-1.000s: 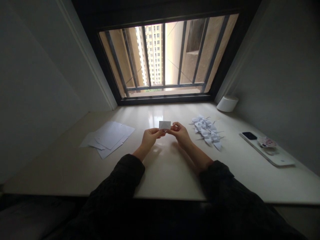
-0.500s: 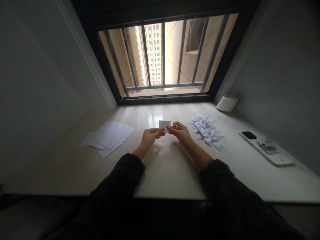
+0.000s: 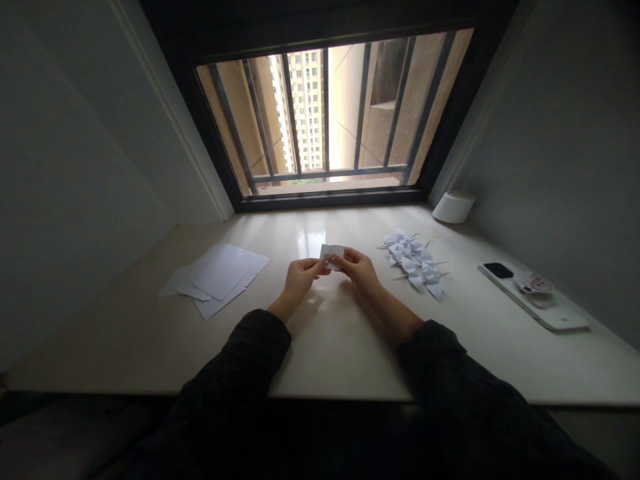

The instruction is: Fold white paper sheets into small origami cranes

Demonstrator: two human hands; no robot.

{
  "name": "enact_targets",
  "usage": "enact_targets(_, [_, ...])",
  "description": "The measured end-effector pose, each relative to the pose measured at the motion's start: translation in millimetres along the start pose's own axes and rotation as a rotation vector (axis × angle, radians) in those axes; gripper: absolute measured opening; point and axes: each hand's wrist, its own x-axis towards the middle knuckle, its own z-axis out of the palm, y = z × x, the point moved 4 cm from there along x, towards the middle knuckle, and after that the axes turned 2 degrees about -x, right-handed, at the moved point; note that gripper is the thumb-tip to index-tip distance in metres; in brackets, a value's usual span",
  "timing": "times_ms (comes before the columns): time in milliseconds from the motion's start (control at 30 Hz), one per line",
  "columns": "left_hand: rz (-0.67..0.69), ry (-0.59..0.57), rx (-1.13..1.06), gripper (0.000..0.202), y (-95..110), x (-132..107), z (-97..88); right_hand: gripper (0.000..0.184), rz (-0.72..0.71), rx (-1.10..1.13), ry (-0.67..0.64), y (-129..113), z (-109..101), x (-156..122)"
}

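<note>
Between both hands, a small folded square of white paper [image 3: 331,251] is held up over the middle of the pale sill. My left hand [image 3: 301,277] pinches its lower left part between thumb and fingers. At its lower right, my right hand [image 3: 359,268] grips the paper, thumb in front and fingers behind. The two thumbs nearly meet on the paper's front. To the right of my right hand lies a cluster of folded white paper cranes [image 3: 413,260]. Left of my left hand rests a loose stack of white paper sheets [image 3: 225,273].
A phone [image 3: 533,297] in a pale case with a round grip lies at the right. A white cylindrical object [image 3: 454,207] stands in the back right corner. Behind the sill [image 3: 340,353] is a barred window [image 3: 327,193], with walls on both sides.
The paper has tilted slightly and shifted a little to the right. My right hand's raised fingers have come down behind it, and the thumbs have moved on its front.
</note>
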Motion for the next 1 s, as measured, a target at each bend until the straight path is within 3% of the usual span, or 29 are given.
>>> enact_targets(67, [0.039, -0.010, 0.032, 0.034, 2.8, -0.8, 0.9, 0.035, 0.014, -0.021, -0.009, -0.9, 1.1, -1.8])
enact_targets(233, [0.105, -0.031, 0.059, 0.030, 7.9, -0.8, -1.0, 0.036, 0.084, -0.033, -0.027, -4.4, -1.0, -3.3])
enact_targets(500, [0.186, -0.063, 0.193, 0.030, 7.8, 1.3, 0.1, 0.043, -0.069, -0.156, 0.003, 0.4, -3.5, 2.6])
enact_targets(633, [0.330, 0.047, 0.526, 0.028, 17.9, -1.7, -7.9, 0.043, -0.165, -0.274, -0.041, -6.4, -2.8, 5.6])
enact_targets(733, [0.435, 0.180, 0.768, 0.022, 29.0, -6.5, -16.0, 0.037, -0.284, -0.367, 0.004, -20.0, -6.8, 4.4])
enact_targets(833, [0.546, 0.254, 0.899, 0.021, 36.3, -10.8, -19.6, 0.049, -0.374, -0.488, 0.059, -31.5, -8.9, -1.4])
enact_targets(933, [0.622, 0.289, 0.975, 0.023, 37.7, -13.0, -20.0, 0.057, -0.346, -0.517, -0.060, -31.9, -2.4, -7.3])
enact_targets(1000, [0.647, 0.287, 1.013, 0.021, 37.0, -13.2, -19.1, 0.050, -0.309, -0.471, -0.152, -28.8, 2.8, -9.7])
